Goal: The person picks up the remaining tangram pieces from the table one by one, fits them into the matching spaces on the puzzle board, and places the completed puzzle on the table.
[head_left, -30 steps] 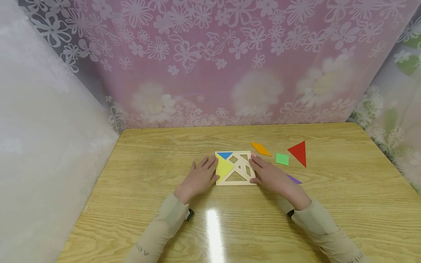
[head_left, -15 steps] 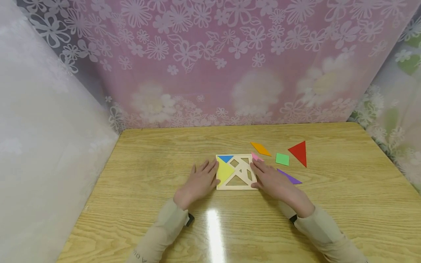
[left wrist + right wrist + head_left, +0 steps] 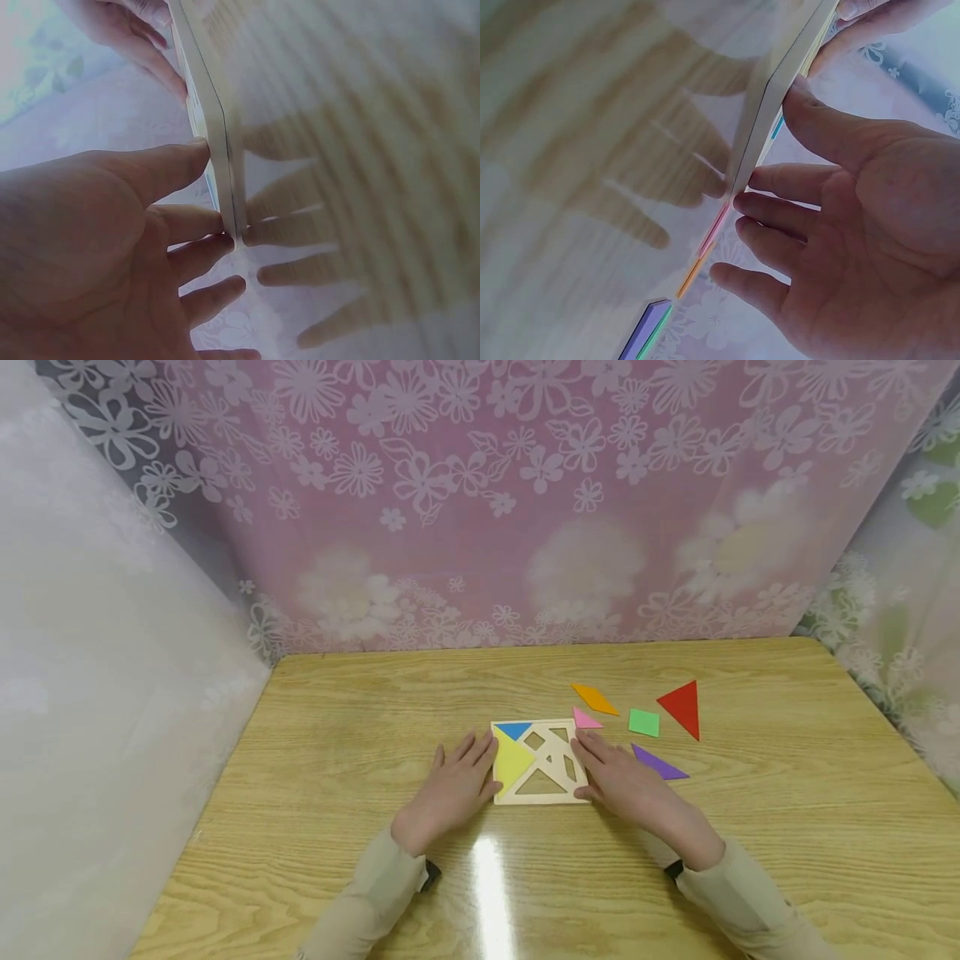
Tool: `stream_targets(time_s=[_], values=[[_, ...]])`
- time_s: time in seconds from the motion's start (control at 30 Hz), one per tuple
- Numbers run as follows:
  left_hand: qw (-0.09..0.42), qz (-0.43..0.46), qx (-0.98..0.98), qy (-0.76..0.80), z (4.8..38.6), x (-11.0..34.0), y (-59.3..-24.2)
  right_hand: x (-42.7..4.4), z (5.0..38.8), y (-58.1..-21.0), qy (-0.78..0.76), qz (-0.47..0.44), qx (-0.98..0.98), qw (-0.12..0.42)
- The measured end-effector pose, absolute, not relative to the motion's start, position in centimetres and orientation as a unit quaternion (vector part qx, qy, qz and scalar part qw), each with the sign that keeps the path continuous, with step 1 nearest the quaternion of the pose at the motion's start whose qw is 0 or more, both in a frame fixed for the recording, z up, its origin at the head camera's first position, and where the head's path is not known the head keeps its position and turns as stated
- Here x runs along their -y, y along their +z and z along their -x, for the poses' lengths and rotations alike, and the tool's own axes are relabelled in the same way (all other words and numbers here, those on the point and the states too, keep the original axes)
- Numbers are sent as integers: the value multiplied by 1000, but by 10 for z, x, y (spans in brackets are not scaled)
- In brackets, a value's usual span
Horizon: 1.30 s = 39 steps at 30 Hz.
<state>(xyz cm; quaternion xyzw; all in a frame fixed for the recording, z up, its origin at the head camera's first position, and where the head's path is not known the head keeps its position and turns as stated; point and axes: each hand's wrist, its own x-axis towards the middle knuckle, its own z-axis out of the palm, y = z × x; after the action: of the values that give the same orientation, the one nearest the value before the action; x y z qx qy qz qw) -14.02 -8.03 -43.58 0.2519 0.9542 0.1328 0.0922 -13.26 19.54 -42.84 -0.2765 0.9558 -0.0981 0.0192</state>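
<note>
Tangram tray, pale wood, yellow triangle at nine o'clock, blue triangle at eleven, lies between left hand and right hand, fingers straight, touching its sides.

Person, two bare hands, pale beige long sleeves, small black unit at each wrist.
Left hand and right hand both bare to the wrist; palm creases visible in the wrist views. Left sleeve and right sleeve match: plain beige, soft folds. Left cuff and right cuff wide, loose, slightly greyer than the forearm fabric. Left black unit and right black unit both compact, on the inner side, partly under the cuff; finer detail too small to read.
</note>
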Motion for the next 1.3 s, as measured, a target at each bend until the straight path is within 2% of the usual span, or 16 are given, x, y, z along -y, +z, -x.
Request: stream_targets(time_s=[0.3, 1.3], values=[[85, -258, -954, 128, 133, 81, -435, -196, 127, -430, -89, 287, -954, 4], [77, -266, -955, 111, 115, 82, -435, -198, 111, -429, -86, 286, -954, 15]])
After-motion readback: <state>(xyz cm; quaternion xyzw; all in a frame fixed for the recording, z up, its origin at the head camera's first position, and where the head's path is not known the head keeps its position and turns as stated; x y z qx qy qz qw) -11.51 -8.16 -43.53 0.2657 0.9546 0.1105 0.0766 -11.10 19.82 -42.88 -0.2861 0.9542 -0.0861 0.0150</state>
